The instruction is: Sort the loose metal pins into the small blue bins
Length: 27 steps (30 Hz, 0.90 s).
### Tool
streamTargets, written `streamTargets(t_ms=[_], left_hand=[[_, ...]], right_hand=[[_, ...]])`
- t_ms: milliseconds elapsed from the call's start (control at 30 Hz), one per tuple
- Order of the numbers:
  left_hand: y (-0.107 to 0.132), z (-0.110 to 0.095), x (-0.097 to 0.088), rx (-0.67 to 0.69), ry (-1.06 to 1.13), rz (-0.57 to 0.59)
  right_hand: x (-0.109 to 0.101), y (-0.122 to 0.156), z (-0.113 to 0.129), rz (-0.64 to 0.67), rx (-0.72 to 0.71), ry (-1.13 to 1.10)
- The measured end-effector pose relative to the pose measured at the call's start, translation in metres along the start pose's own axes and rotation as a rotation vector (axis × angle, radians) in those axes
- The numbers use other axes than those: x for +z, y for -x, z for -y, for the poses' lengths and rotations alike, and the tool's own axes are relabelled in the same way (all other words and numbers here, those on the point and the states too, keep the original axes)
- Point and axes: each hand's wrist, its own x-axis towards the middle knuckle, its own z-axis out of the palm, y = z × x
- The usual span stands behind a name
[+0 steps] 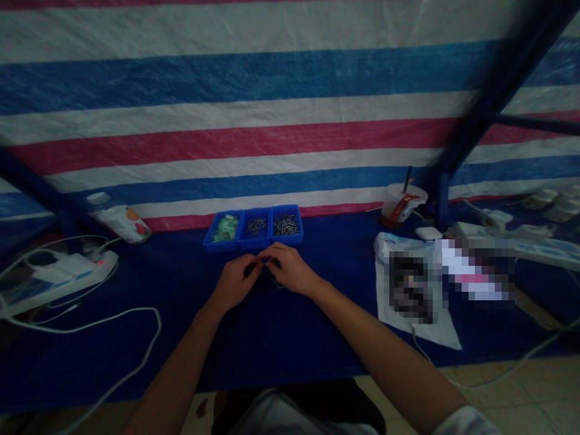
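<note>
My left hand [236, 278] and my right hand [290, 266] meet over the blue tabletop, just in front of three small blue bins. Fingers of both hands are pinched together at one spot; whatever sits between them is too small and dark to name. A few thin metal pieces [278, 284] lie under my right palm. The left bin [220, 246] holds greenish clear packets [227, 228]. In the middle bin [254, 243] are thin metal pins or screws [257, 226], and the right bin [288, 239] contains short, darker metal pieces [285, 225].
Power strips with white cables [156, 326] lie at left and right. A bottle [120, 217] stands back left, a cup with a straw [401, 205] back right. Beside my right arm is a white plastic bag [385, 314] with blurred items. A striped tarp [290, 139] hangs behind the table.
</note>
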Motion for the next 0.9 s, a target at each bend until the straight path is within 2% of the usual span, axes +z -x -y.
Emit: streamTargets(t_ms=[267,433,500,733,800,900], left_hand=[[0.001,0.001,-0.001,-0.013,-0.012,-0.012],[0.001,-0.002,-0.002,-0.027,-0.013,-0.067],[0.001,-0.004,-0.004,-0.043,-0.014,-0.113],[0.001,-0.008,-0.008,-0.054,-0.020,-0.223],[0.001,-0.008,-0.008,-0.057,-0.017,-0.248],[0.002,-0.008,-0.009,-0.062,-0.012,-0.274]], right_hand=[[-0.001,0.003,0.002,0.080,-0.028,0.110],[-0.003,0.001,0.003,0.023,0.004,0.058],[-0.003,-0.001,0.003,-0.038,0.080,-0.035],[-0.009,-0.011,0.007,-0.212,0.472,-0.653],[-0.011,-0.012,0.009,-0.241,0.539,-0.739],[-0.010,-0.010,0.008,-0.258,0.621,-0.753]])
